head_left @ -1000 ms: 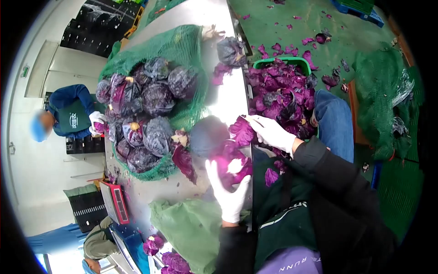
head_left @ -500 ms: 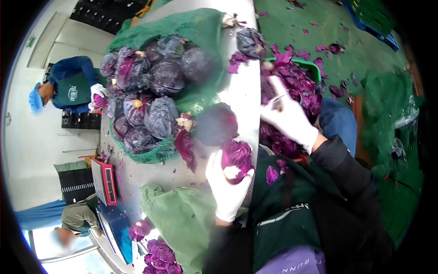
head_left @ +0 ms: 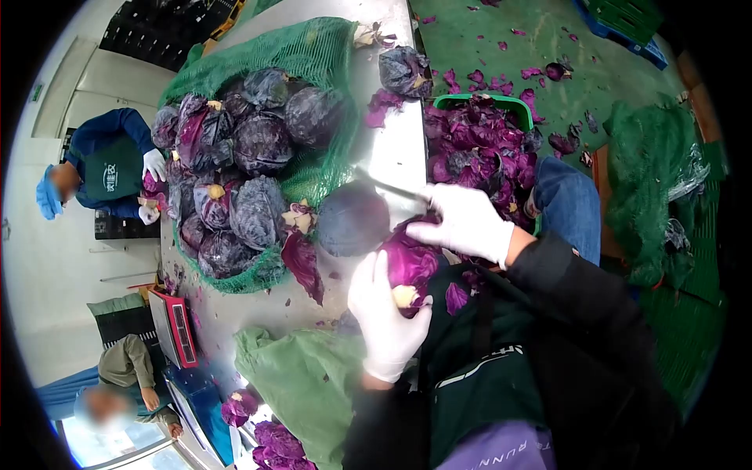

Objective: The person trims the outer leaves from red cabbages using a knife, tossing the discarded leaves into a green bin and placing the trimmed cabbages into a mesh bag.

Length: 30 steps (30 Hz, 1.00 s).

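Note:
My left hand (head_left: 388,317), in a white glove, is closed around a trimmed red cabbage (head_left: 410,265) whose pale cut stem (head_left: 405,296) faces me. My right hand (head_left: 470,225), also gloved, grips a knife whose thin grey blade (head_left: 389,186) points over the table. Its thumb lies against the outer leaves of the same cabbage. Just beyond my left hand's fingertips sits a dark round cabbage (head_left: 352,219) on the metal table. A loose purple leaf (head_left: 302,266) lies near it.
A green mesh sack (head_left: 313,55) spills several untrimmed cabbages (head_left: 262,145) across the table (head_left: 337,301). A green-rimmed bin (head_left: 513,102) full of purple leaves stands beside my leg. A green cloth sack (head_left: 301,376), a red scale (head_left: 178,329) and trimmed cabbages (head_left: 278,442) lie nearby. Two co-workers stand opposite.
My right hand has come from above the leaf bin to the cabbage, and the knife blade now shows. The left hand keeps its hold. The view has shifted slightly.

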{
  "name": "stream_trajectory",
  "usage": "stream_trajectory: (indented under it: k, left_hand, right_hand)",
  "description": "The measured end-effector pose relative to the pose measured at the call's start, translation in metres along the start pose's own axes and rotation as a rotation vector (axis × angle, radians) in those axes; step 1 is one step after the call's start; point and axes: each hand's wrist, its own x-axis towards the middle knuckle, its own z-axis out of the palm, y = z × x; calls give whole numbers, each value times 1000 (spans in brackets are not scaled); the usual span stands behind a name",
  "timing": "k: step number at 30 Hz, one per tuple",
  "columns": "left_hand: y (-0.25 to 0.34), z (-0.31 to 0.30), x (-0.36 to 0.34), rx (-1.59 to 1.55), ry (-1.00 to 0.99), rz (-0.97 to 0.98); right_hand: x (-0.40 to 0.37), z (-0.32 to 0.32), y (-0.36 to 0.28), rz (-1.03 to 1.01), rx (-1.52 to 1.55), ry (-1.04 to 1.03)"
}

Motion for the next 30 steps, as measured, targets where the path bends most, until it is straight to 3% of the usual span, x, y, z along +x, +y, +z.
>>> stream_trajectory:
  k: [2,5,9,13,15,17,19,21,23,25,26,28,30]
  left_hand:
    - [-7,-1,-5,-50,26,-8]
    - [-21,-7,-15,-106,9,7]
    - [-40,-16,-41,-108,-6,-20]
    - [-38,-25,-53,-158,56,-123]
    - [-17,-25,-51,-163,122,-279]
    - [-10,-26,-45,-51,96,-251]
    - [-20,-18,-47,-42,72,-175]
    - [-21,-20,-50,-122,119,-222]
    - [-26,-21,-53,-234,182,-319]
    - [-26,-28,-48,-334,206,-452]
    - [-30,-26,-51,-440,237,-509]
    - [-35,-20,-46,-695,272,-596]
    - [-28,-19,-45,-979,257,-697]
  right_hand:
    - [-4,15,-4,23,35,-194]
    - [5,22,7,107,69,-68]
    - [6,26,-9,208,67,-152]
    - [-6,20,-29,102,348,-188]
    - [-14,36,-31,-136,331,-26]
    - [-12,26,-43,-118,218,-39]
    - [1,27,-21,-65,28,-57]
    - [27,19,17,206,33,28]
    - [31,6,31,184,-12,123]
    - [23,-5,0,34,-123,183]
    - [11,2,-2,-160,-69,199]
    - [-8,9,-23,-252,165,-151]
    - [-24,26,-43,-299,198,-241]
